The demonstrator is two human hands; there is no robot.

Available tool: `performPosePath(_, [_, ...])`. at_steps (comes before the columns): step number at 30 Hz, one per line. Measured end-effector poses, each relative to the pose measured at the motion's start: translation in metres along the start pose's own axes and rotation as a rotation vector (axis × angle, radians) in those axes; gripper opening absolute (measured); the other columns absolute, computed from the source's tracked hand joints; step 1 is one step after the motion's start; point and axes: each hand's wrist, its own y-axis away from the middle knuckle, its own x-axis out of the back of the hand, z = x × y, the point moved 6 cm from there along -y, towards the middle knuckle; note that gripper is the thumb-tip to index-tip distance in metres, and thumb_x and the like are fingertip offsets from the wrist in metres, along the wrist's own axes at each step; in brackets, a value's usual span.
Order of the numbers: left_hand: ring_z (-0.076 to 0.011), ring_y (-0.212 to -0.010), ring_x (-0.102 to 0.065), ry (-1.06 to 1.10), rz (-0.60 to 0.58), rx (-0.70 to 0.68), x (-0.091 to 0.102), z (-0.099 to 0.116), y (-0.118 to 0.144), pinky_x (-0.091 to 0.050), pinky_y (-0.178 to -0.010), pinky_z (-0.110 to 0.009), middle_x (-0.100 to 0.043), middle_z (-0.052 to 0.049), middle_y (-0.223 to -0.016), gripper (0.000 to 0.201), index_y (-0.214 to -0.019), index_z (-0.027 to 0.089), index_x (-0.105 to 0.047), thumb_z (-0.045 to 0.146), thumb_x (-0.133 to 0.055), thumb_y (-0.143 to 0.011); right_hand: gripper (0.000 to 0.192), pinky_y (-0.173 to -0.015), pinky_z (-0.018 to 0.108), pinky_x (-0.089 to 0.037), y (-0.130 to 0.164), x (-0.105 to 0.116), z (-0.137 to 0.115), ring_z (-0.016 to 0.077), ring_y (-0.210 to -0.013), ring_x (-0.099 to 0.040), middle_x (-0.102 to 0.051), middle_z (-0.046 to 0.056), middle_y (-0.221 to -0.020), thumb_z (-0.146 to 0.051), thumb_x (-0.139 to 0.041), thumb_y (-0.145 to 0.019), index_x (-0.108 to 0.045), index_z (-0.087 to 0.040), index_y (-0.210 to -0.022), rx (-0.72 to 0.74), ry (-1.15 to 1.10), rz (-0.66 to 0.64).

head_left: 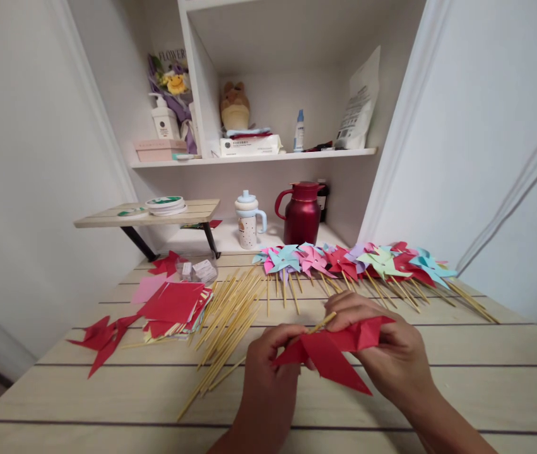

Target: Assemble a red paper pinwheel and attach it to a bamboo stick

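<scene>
Head view: both hands work low over the bench [486, 378], just in front of the camera. The left hand [268, 366] pinches one corner of a red paper pinwheel [339, 353], fingers closed on the fold. The right hand [391, 353] cups the pinwheel's far side and presses a bamboo stick [321, 324] against its centre. The step looks like mounting the wheel on its stick; next, the stick needs fixing through the centre. Loose sticks [230, 315] and finished pinwheels [353, 260] lie beyond.

Left hand [268, 359] and right hand [386, 343] gripping red paper pinwheel [334, 353], wooden stick [321, 324] through it
</scene>
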Motion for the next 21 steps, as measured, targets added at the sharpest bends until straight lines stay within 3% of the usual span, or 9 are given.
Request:
performPosePath(3, [-0.0183,-0.076,-0.068,-0.044,0.072,-0.055,0.005,0.004,0.002,-0.052,-0.070,-0.025,-0.076,-0.005,-0.081,0.022,-0.082,0.019,-0.076,0.015,-0.057,-0.071,0.018,-0.069,0.036,-0.056,0.000,-0.001,-0.001,0.0233,-0.080,-0.067,-0.070,0.003,-0.075,-0.008,-0.068,-0.083,-0.072,-0.026,-0.086,0.011,-0.003,-0.008])
performPosePath(12, [-0.0172,-0.074,-0.071,-0.133,0.151,-0.196,0.010,0.012,0.005,-0.055,-0.070,-0.024,-0.078,-0.002,-0.080,0.027,-0.083,0.021,-0.077,0.009,-0.057,-0.071,0.028,-0.072,0.034,-0.054,0.006,-0.004,0.005,0.0207,-0.084,-0.065,-0.068,0.001,-0.080,-0.001,-0.066,-0.081,-0.070,-0.027,-0.091,-0.017,-0.012,-0.040])
performPosePath(21, [-0.0148,-0.063,-0.068,0.024,0.108,-0.089,0.005,0.001,0.005,-0.053,-0.055,-0.021,-0.078,-0.004,-0.083,0.029,-0.091,0.019,-0.078,0.013,-0.055,-0.076,0.025,-0.077,0.037,-0.053,0.004,-0.006,0.006,0.0191,-0.079,-0.064,-0.067,0.000,-0.080,-0.002,-0.066,-0.083,-0.069,-0.026,-0.091,-0.031,-0.056,-0.054])
